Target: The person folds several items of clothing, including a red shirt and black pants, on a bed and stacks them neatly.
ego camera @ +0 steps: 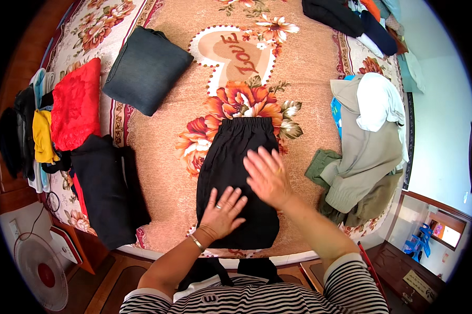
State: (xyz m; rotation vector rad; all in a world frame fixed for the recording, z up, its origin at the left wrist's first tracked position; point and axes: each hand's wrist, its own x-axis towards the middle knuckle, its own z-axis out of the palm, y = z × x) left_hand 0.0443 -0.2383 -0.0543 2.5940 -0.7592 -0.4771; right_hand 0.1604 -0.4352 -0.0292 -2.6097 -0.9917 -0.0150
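Observation:
Black elastic-waist trousers (pixel 236 165), folded lengthwise, lie flat on the flowered bedspread (pixel 169 153) in front of me. Their gathered waistband points away from me. My left hand (pixel 224 212), with a ring and a bracelet at the wrist, rests spread on the lower part of the cloth. Over the right side hovers or rests my right hand (pixel 267 178), slightly blurred, its fingers extended; whether it touches the fabric I cannot tell. Neither hand grips anything.
Folded dark jeans (pixel 147 70) lie at the upper left. Beside them are a red lace garment (pixel 77 106), a yellow cloth (pixel 43 135) and folded black garments (pixel 102 192). Beige trousers (pixel 365 157) and a white garment (pixel 379 102) are heaped right. A fan (pixel 43 271) stands lower left.

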